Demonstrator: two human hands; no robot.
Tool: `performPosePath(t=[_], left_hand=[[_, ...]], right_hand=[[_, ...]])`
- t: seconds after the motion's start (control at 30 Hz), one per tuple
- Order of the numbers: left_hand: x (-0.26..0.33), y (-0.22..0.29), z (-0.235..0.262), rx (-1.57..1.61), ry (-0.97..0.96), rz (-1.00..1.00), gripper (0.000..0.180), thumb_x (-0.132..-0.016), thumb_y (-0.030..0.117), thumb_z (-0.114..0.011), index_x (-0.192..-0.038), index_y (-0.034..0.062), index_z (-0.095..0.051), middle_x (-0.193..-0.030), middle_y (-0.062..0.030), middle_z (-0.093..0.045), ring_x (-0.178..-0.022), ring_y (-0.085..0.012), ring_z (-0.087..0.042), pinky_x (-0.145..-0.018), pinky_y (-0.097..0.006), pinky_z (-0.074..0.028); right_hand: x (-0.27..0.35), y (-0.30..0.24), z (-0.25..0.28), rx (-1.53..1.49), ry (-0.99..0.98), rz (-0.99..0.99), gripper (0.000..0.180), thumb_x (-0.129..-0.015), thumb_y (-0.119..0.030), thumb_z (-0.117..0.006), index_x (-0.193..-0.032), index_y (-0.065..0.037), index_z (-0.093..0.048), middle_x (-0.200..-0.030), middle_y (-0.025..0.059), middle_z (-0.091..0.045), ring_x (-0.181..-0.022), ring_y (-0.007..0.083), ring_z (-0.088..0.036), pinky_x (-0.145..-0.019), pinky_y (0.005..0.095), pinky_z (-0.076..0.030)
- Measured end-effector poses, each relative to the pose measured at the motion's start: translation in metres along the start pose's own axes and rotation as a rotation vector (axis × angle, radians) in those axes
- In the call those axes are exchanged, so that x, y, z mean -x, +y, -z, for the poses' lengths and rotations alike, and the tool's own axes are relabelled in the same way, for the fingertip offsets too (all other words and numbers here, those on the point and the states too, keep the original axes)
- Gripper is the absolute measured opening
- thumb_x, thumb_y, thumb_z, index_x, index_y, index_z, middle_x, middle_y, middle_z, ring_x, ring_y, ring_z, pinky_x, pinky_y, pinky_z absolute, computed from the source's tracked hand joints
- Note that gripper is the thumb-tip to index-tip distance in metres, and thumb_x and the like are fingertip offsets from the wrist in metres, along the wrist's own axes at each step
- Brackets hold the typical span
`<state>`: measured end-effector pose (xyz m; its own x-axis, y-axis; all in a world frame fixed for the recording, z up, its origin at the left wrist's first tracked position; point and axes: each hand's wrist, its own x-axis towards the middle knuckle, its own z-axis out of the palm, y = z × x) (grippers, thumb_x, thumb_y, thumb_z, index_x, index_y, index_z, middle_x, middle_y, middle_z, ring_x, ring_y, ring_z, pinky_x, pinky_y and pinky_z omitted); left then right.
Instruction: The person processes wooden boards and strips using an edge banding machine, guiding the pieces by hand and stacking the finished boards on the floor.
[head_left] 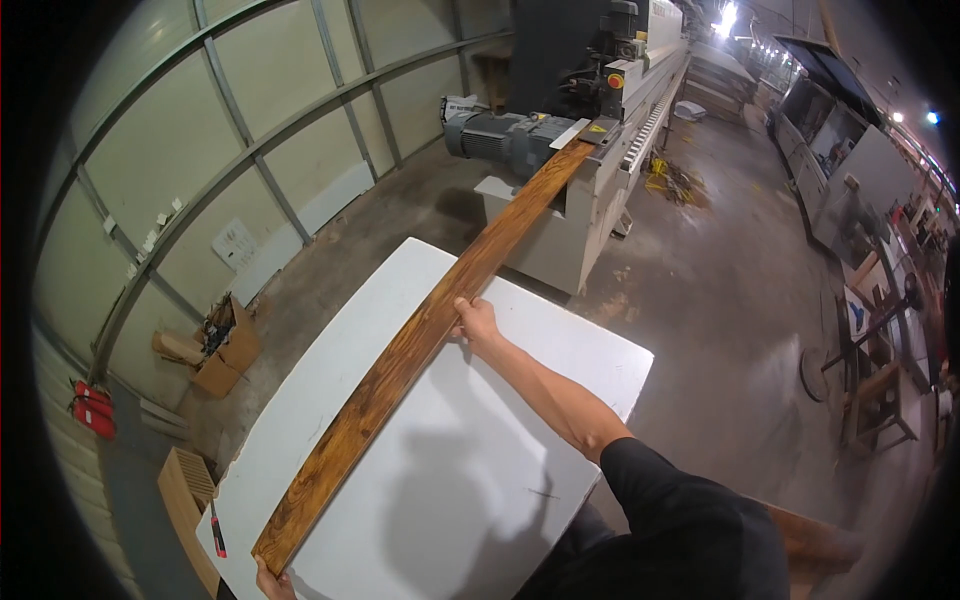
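Note:
A long brown wood-grain board runs from the lower left, over a white-topped table, up to the end of a long machine. Its far end lies at the machine's metal infeed plate. My left hand grips the near end at the bottom of the view, partly cut off by the lower edge. Farther up, my right hand holds the board's right edge, with the thumb on top and the other fingers mostly hidden underneath.
A grey motor juts from the machine's left side; a red stop button sits above the infeed. A red-handled tool lies on the table's left edge. Cardboard box stands by the wall, yellow strips lie right of the machine.

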<state>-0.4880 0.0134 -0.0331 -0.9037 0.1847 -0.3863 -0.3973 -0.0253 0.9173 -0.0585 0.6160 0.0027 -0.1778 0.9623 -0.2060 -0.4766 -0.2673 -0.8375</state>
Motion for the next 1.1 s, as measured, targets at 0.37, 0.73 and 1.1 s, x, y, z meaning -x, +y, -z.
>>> performPosePath(t=[0.37, 0.73, 1.1], left_hand=[[0.026, 0.007, 0.101, -0.537, 0.109, -0.236, 0.066, -0.084, 0.042, -0.075, -0.126, -0.0055, -0.059, -0.124, -0.0274, -0.059, -0.108, -0.0407, -0.059, -0.081, -0.048, -0.054], [0.101, 0.004, 0.036, -1.137, -0.356, -1.081, 0.065, -0.072, 0.023, -0.086, -0.121, -0.0091, -0.058, -0.093, -0.0132, -0.071, -0.086, -0.0217, -0.067, -0.076, -0.037, -0.053], [0.216, 0.03, 0.012, -1.17, -0.625, -0.628, 0.038, -0.065, 0.023, -0.089, -0.086, 0.0006, -0.066, -0.077, -0.0124, -0.068, -0.069, -0.0245, -0.061, -0.065, -0.037, -0.049]], right_hand=[[0.082, 0.066, -0.028, 0.07, -0.017, -0.094, 0.026, -0.097, -0.016, -0.055, -0.109, 0.006, -0.055, -0.102, 0.0133, -0.065, -0.083, 0.0222, -0.067, -0.064, 0.035, -0.06], [0.327, 0.145, -0.049, -0.252, -0.44, -0.126, 0.039, -0.099, -0.022, -0.057, -0.13, 0.0, -0.045, -0.115, 0.0102, -0.061, -0.103, 0.0192, -0.062, -0.085, 0.0323, -0.054], [0.416, 0.156, -0.021, -0.433, -0.503, -0.576, 0.038, -0.093, -0.008, -0.066, -0.127, -0.008, -0.05, -0.099, -0.0003, -0.06, -0.086, 0.0104, -0.057, -0.083, 0.0305, -0.053]])
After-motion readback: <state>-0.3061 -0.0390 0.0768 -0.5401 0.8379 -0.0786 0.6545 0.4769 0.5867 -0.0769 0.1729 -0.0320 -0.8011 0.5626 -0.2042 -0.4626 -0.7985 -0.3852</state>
